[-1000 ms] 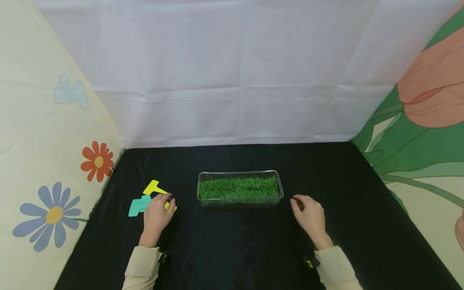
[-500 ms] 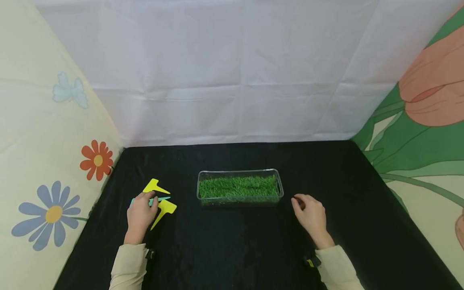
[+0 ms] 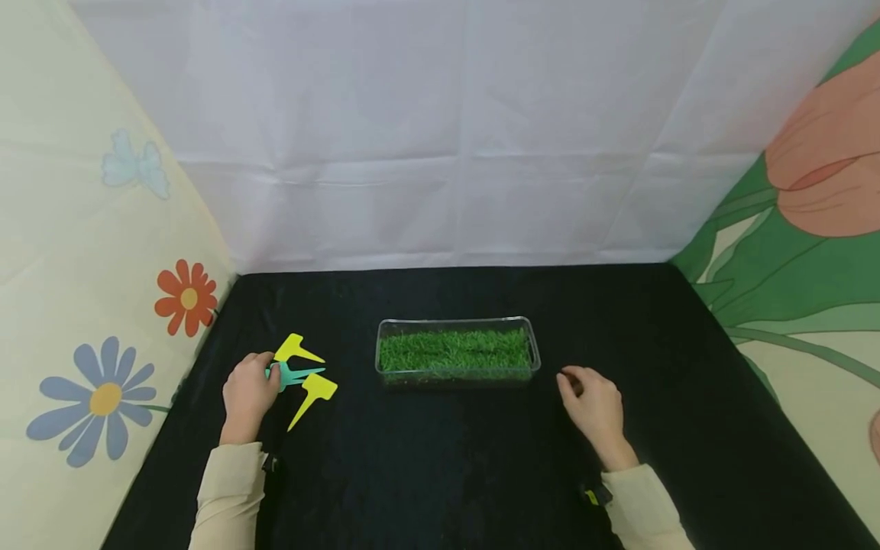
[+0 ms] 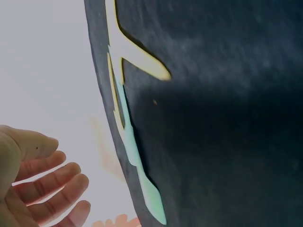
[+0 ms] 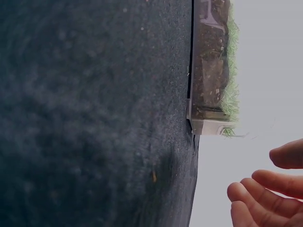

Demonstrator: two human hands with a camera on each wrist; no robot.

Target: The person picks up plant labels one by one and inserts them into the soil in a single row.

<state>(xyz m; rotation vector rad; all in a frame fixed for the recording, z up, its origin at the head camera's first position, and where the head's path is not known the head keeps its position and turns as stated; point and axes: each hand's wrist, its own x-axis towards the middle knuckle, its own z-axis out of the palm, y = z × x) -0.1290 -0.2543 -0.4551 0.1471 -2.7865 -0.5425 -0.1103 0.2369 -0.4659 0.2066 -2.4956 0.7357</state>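
Observation:
My left hand [image 3: 249, 389] is at the left of the black cloth, by the heads of the teal T-shaped plant labels [image 3: 292, 376], which it partly hides. In the left wrist view its thumb and fingers [image 4: 52, 182] are apart, with nothing between them, and a teal label [image 4: 152, 198] lies on the cloth. One yellow plant label [image 3: 292, 348] lies behind the teal ones; another yellow label [image 3: 317, 388] lies in front. My right hand [image 3: 596, 409], loosely curled and holding nothing, hovers to the right of the clear box of grass [image 3: 454, 351].
The clear box's rim [image 3: 454, 321] is at the middle of the black cloth [image 3: 426, 473]. Soil [image 5: 211, 71] shows through its side in the right wrist view. A white sheet [image 3: 440, 153] hangs behind, with flower-patterned cloth [image 3: 69, 252] at the sides.
My left hand has moved left across the labels, from the yellow ones to the teal heads, uncovering the near yellow label. The teal stems now point right. My right hand stays in place.

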